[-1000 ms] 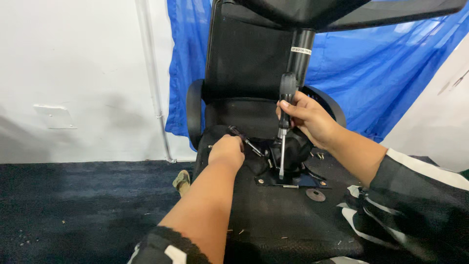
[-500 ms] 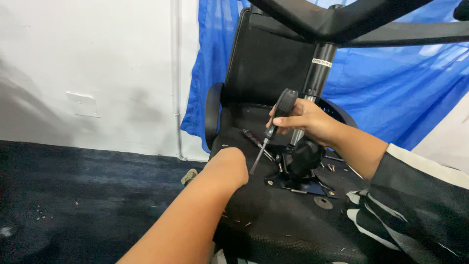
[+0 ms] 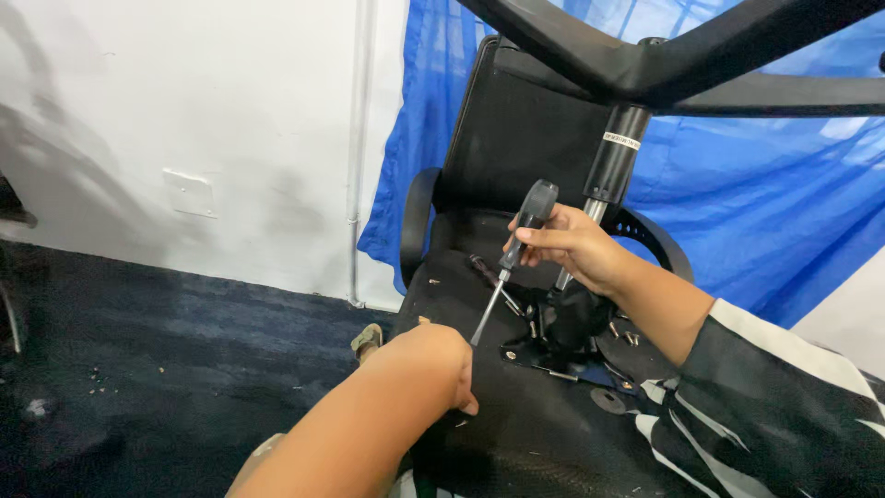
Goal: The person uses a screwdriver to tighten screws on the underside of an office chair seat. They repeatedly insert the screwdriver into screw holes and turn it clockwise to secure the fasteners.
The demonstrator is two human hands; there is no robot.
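Head view: screwdriver, black-handled, gripped in my closed right hand, shaft tilted down-left above the overturned office chair's seat underside. My left hand rests curled on that underside, holding nothing visible, just beside the black seat mechanism.

A black-handled screwdriver tilts tip-down over the upturned black chair seat.
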